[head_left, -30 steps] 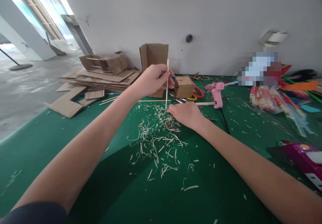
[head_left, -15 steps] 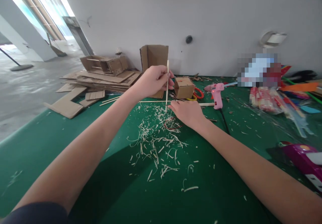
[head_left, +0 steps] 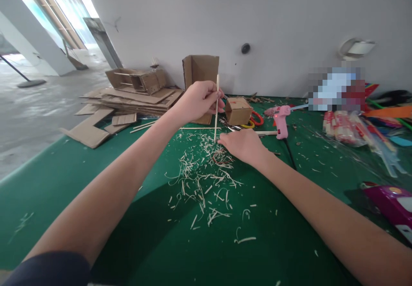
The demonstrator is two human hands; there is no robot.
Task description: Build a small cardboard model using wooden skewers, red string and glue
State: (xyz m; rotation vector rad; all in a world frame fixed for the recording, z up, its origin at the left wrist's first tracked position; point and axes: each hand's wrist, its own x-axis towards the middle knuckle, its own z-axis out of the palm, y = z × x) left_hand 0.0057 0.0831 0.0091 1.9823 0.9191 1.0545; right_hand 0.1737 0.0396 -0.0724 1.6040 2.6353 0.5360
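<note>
As the thin wooden stick is probably light, stiff and snappable, grip its upper part gently. Left of the small cardboard box, the left hand pinches it near-upright; the closure of the right hand is unclear.

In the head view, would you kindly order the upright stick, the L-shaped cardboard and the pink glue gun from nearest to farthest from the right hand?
1. Upright stick: lower end by the right hand.
2. Pink glue gun: to that hand's right.
3. L-shaped cardboard: far left.
</note>
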